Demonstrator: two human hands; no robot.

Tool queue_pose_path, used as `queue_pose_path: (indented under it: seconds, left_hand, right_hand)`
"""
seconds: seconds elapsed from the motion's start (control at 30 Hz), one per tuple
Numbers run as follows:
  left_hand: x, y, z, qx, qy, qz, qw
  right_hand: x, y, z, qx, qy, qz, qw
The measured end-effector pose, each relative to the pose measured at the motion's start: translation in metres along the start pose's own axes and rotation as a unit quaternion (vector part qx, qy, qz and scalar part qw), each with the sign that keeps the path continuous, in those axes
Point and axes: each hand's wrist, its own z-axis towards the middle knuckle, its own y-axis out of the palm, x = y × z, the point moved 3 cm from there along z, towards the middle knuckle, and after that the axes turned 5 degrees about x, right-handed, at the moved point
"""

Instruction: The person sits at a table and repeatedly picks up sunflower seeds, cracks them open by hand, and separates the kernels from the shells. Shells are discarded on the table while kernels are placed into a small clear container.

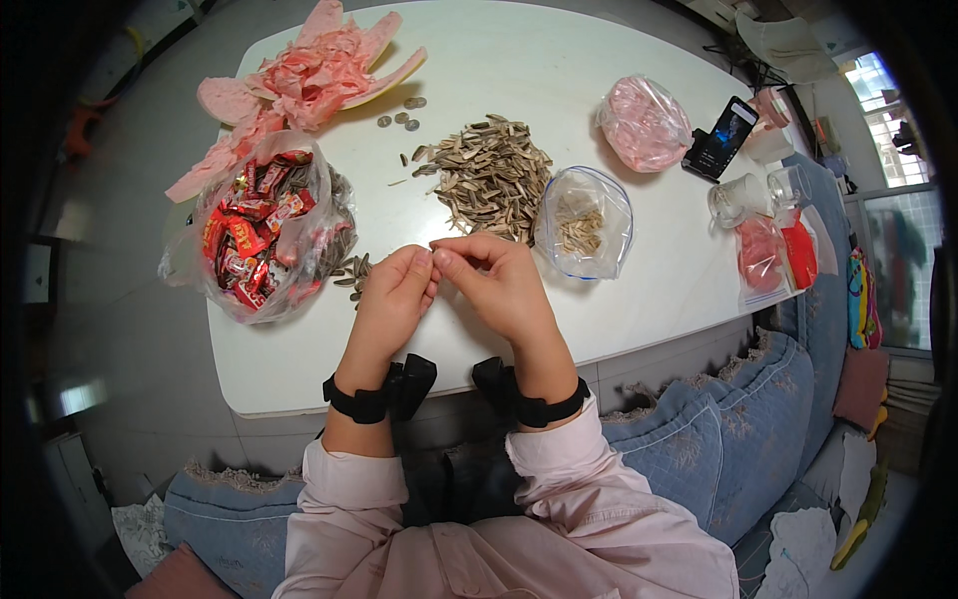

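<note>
My left hand [400,284] and my right hand [494,278] meet fingertip to fingertip over the white table, pinching something small, likely a sunflower seed; the fingers mostly hide it. Just beyond my right hand lies a large heap of striped sunflower seeds or shells [490,176]. To its right stands an open clear zip bag [585,223] with pale seed kernels at its bottom. A smaller group of striped seeds [352,273] lies beside my left hand. Left of that, an open plastic bag [262,232] holds red-wrapped candies, with more striped seeds at its right side.
Pink-fleshed melon rinds [314,75] spread over the far left of the white table [569,67], near several coins [402,117]. At the right are a wrapped pink bundle [645,123], a phone on a stand [722,138], glass cups [737,201] and red packets [799,251]. Blue cushioned seating borders the table.
</note>
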Motion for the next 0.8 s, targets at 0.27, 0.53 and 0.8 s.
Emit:
queue_pose_path:
  seconds: [0.27,0.53,0.8]
  left_hand:
    - [0.0043,-0.0003,-0.0021,-0.026,-0.012,-0.023,0.999]
    - [0.0054,-0.007,-0.0024,0.016,-0.013,0.016,1.0]
    - [0.009,-0.0059,-0.0051,0.018,-0.025,0.009,0.999]
  right_hand:
    - [0.0059,0.0036,0.0015,-0.007,0.062,0.113,0.992]
    - [0.0034,0.0019,0.0004,0.004,0.046,0.018,0.999]
    - [-0.0005,0.0,-0.0011,0.004,0.064,-0.009,0.998]
